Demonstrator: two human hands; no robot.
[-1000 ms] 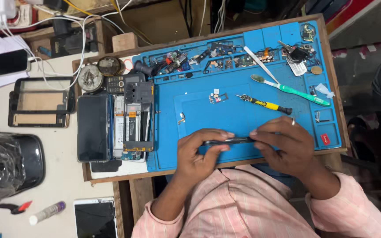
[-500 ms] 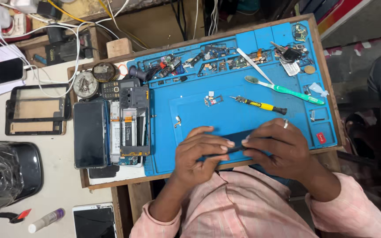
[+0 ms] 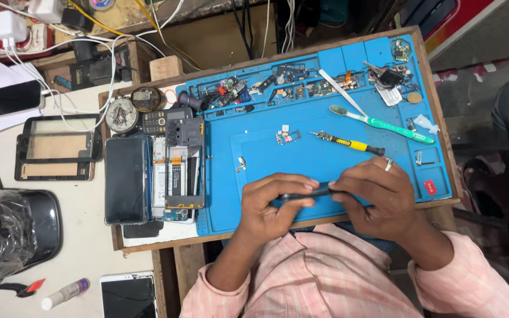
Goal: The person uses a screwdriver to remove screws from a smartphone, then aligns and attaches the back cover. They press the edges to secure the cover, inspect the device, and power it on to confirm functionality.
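Both hands hold one thin dark phone (image 3: 318, 191) edge-up over the front of a blue repair mat (image 3: 266, 147). My left hand (image 3: 275, 203) grips its left end, fingers curled over the top. My right hand (image 3: 375, 197) pinches its right end and wears a ring. Most of the phone is hidden by the fingers. Just beyond my right hand lie a yellow-and-black screwdriver (image 3: 349, 143) and a green toothbrush (image 3: 384, 124). Small loose parts (image 3: 287, 135) sit mid-mat.
Left of the mat lie a black phone (image 3: 126, 179), opened phone frames (image 3: 178, 171) and a keypad handset (image 3: 157, 121). Several small components (image 3: 290, 85) and tweezers (image 3: 341, 92) fill the mat's far trays. On the white table: screen frames (image 3: 57, 154), a charging phone (image 3: 14, 98), cables, a wrapped dark object (image 3: 7, 232).
The hands have shifted slightly left and nearer on the mat, still holding the thin phone. The fingers of both hands have closed further over its ends. Nothing else on the bench moved.
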